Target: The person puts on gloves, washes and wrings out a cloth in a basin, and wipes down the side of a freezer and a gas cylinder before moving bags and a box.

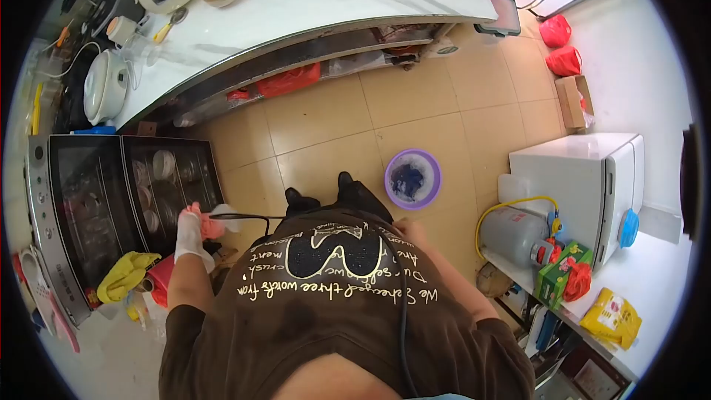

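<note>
My left hand (189, 216) is out to the left beside the glass-doored cabinet, with a whitish, translucent covering over its wrist. Its fingers are closed around a soft pink item (212, 225); a pale, see-through piece hangs next to it. My right hand (404, 228) is low at my right side, close to the brown shirt, and its fingers are mostly hidden. Beyond it, a purple basin (438, 181) on the tiled floor (326, 122) holds foamy water and a dark blue item. A dark cable crosses the shirt front.
A white marbled counter (296, 0) spans the top. The glass-doored cabinet (81, 200) holds dishes at left, near a yellow bag (127, 275). At right are a grey gas cylinder (511, 233) with a yellow hose, a white appliance (566, 170) and a cardboard box (572, 104).
</note>
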Motion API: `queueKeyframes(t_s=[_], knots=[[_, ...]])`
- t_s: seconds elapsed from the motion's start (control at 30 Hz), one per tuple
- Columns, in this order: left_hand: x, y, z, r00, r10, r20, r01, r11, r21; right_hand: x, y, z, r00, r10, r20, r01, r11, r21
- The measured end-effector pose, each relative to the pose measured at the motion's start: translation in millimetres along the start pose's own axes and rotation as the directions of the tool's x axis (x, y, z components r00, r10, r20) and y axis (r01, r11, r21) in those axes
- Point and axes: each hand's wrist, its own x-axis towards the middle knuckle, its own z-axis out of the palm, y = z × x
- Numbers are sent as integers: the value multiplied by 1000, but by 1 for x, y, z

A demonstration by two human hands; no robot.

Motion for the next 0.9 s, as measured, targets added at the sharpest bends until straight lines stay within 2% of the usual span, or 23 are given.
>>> queueKeyframes(t_s=[0.03,0.07,0.1,0.13,0.2,0.23,0.27,0.33,0.37,0.43,0.47,0.53,0.6,0.67,0.73,0.77,0.83,0.9], knots=[[-11,-1,-2,999,-33,36,20,952,305,1,-7,1,996,-34,-80,22,989,-145],[24,-47,10,999,53,-12,-44,927,372,1,-8,1,996,-31,-84,19,990,-140],[58,-92,22,989,138,-60,-97,890,446,2,-8,-2,954,-251,-164,213,952,-218],[89,-134,34,969,222,-108,-135,842,522,-1,-6,-2,863,-456,-215,383,871,-308],[40,-95,24,978,197,-72,-153,905,396,3,2,8,858,-463,-222,386,867,-316],[20,-73,21,981,189,-39,-173,952,252,8,3,12,845,-479,-240,392,858,-331],[34,-84,23,980,197,-14,-190,960,208,11,1,13,848,-475,-237,391,860,-327],[40,-84,24,980,196,-28,-186,961,203,16,-3,14,853,-490,-182,371,813,-448],[43,-84,28,979,199,-43,-188,963,194,17,-6,13,857,-481,-184,362,818,-448],[50,-85,33,978,205,-33,-196,962,189,13,-19,8,818,-564,-114,399,700,-592],[56,-87,36,978,204,-30,-190,949,252,3,-22,7,822,-557,-116,394,704,-591],[73,-87,42,977,211,-23,-188,910,370,-22,-24,6,781,-580,-231,400,749,-529],[60,-51,35,977,209,41,-209,904,374,-62,-21,9,818,-470,-332,338,859,-385],[63,-42,34,972,206,110,-233,893,385,-108,-26,14,918,-260,-298,193,953,-235],[97,-57,43,950,313,-5,-264,810,524,-139,-34,38,920,-188,-344,130,974,-184],[109,-56,40,944,329,11,-285,801,526,-148,-39,48,918,-135,-374,84,985,-148],[121,-47,34,884,452,122,-455,767,452,-158,-55,72,931,-71,-357,45,996,-81],[146,-43,37,879,453,150,-465,744,479,-159,-51,95,946,-24,-323,18,1000,-20]])
